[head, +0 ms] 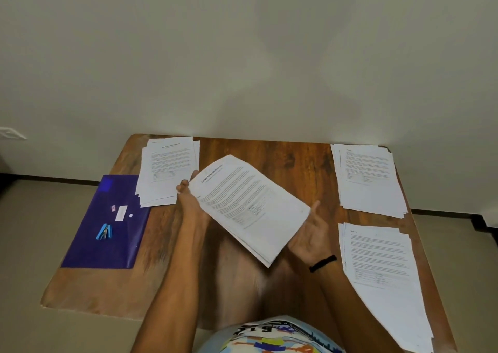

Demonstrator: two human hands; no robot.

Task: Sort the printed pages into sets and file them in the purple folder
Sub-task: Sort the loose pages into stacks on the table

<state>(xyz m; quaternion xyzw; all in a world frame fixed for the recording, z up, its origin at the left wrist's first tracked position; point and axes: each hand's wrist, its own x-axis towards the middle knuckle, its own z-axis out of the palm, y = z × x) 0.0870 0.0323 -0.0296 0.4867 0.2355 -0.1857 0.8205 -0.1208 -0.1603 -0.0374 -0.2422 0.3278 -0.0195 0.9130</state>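
Our left hand [190, 200] gripped the upper-left edge of the printed-page stack [250, 207], held tilted above the wooden table [269, 158]. Our right hand [310, 231] lay open, palm up, at its lower-right edge. The purple folder [89, 244] lay flat on the table's left side, carrying a blue stapler [104, 232].

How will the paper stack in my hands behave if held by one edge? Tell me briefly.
The held stack is probably floppy: thin loose sheets, edges fanned at its near corner by the right hand. Likely light: the left hand grips just one edge. Sheets may slide apart.
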